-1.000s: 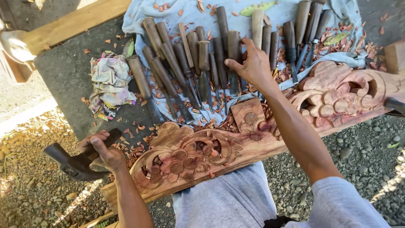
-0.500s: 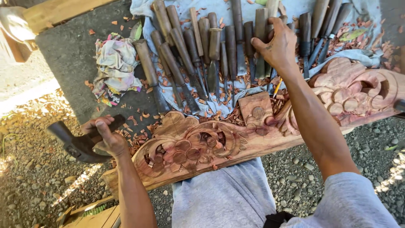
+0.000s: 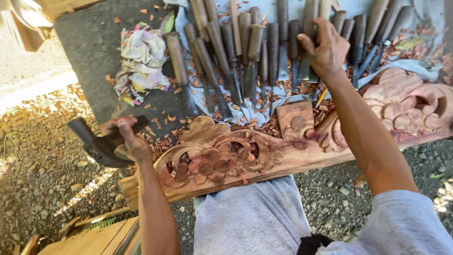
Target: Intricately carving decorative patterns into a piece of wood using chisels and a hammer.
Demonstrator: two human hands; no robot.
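While the dark mallet (image 3: 96, 144) is kept gripped in the left hand (image 3: 126, 140) at the lower left of the frame, fingers wrapped tight round it beside the carved wooden panel (image 3: 264, 151), a tool pick looks to be the step in hand. At upper centre, the row of chisels (image 3: 255, 47) is laid out on a pale cloth (image 3: 415, 68) (chips everywhere). The right hand (image 3: 325, 49) is stretched out flat over the handles, fingers spread and touching, nothing clasped yet, so one handle needs closing on.

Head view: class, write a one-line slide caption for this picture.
Left hand grips a dark mallet beside a carved wooden panel while the right hand rests on a row of chisels.
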